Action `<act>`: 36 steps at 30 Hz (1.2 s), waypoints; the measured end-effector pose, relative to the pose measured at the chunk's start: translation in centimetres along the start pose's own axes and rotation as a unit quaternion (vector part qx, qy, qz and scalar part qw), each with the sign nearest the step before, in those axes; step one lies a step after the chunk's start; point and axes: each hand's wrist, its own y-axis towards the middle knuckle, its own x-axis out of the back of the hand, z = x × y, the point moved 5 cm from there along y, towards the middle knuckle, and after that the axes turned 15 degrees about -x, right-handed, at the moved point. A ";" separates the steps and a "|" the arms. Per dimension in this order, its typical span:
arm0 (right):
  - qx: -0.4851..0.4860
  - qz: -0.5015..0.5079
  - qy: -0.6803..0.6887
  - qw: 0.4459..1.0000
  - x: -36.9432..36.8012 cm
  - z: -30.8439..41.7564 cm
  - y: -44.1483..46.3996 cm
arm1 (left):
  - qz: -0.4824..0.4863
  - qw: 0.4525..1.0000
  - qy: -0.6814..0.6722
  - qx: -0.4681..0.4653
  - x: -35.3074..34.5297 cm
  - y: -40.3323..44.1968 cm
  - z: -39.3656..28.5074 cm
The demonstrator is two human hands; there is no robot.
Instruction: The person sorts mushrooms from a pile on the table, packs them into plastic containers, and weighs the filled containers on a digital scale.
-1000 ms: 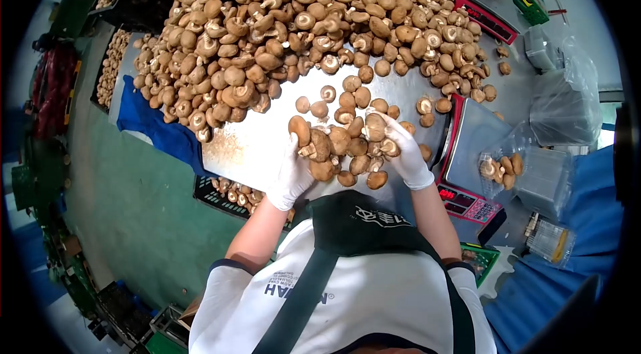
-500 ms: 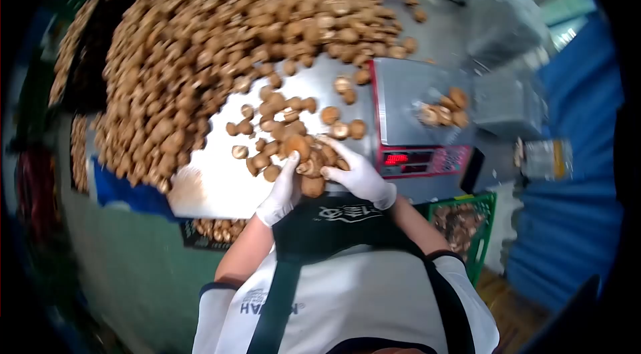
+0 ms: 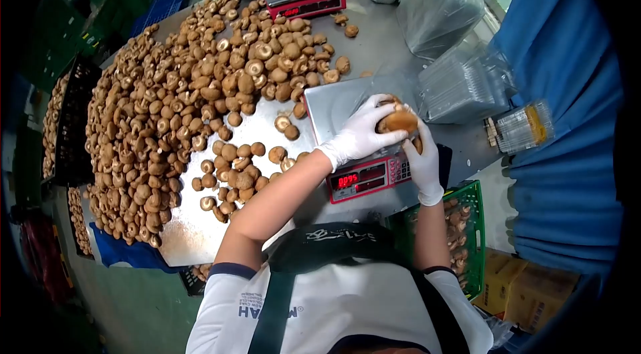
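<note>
White-gloved left hand [image 3: 364, 129] and white-gloved right hand [image 3: 424, 165], both closed around brown, round-capped mushrooms [image 3: 400, 121] over a red-and-silver digital scale [image 3: 323, 112]; light and slightly springy, I'd judge, but easily bruised; best cupped broadly under the caps, never pinched at the rims.

We are seeing a produce-packing workshop: mushrooms [image 3: 137, 184] are crowding a worktop [image 3: 183, 230] with digital scales [image 3: 327, 110] and plastic trays [image 3: 461, 90], near crates [image 3: 481, 240].

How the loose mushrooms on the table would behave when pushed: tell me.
The mushrooms would probably roll or wobble, given their rounded shape. They may also slide, since the metal table looks smooth. Neighbours would likely shift too, as several touch.
</note>
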 end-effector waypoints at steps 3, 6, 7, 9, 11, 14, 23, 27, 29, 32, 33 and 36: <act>0.005 -0.059 -0.132 0.989 1.1 -2.5 0.2 | 0.064 0.972 0.223 0.027 -1.5 -0.3 2.5; -0.020 -0.114 -0.113 0.987 1.6 -2.7 0.1 | 0.048 0.958 0.280 0.037 -1.7 -1.1 3.2; -0.015 -0.132 -0.095 0.986 1.6 -2.3 0.1 | 0.034 0.957 0.286 0.028 -1.5 -1.1 3.2; 0.020 -0.135 -0.102 0.985 1.4 -2.4 0.5 | 0.010 0.952 0.304 0.016 -0.9 -1.0 3.0; 0.051 -0.140 -0.112 0.982 1.1 -2.2 0.9 | -0.046 0.949 0.311 0.024 0.2 -0.8 3.6; 0.001 -0.091 -0.197 0.976 0.5 -3.2 1.9 | -0.032 0.934 0.353 0.046 0.1 -1.2 5.9; 0.036 -0.106 -0.200 0.973 2.5 -4.0 3.7 | -0.050 0.915 0.390 0.093 -1.4 -4.1 4.3; -0.063 -0.090 0.032 0.993 3.8 -5.8 3.6 | -0.079 0.942 0.324 0.028 0.5 -1.0 3.5; -0.118 -0.105 0.127 0.979 4.0 -5.2 3.5 | -0.052 0.940 0.338 0.015 0.9 1.0 3.8; -0.107 -0.125 0.196 0.967 3.4 -3.7 3.9 | 0.016 0.957 0.277 0.086 0.6 1.3 7.2; -0.056 -0.131 0.187 0.972 3.0 -3.0 4.4 | -0.017 0.963 0.258 0.076 0.7 1.1 7.2; 0.107 -0.118 0.045 0.986 0.5 -0.7 4.6 | -0.094 0.977 0.142 0.129 0.9 0.2 7.7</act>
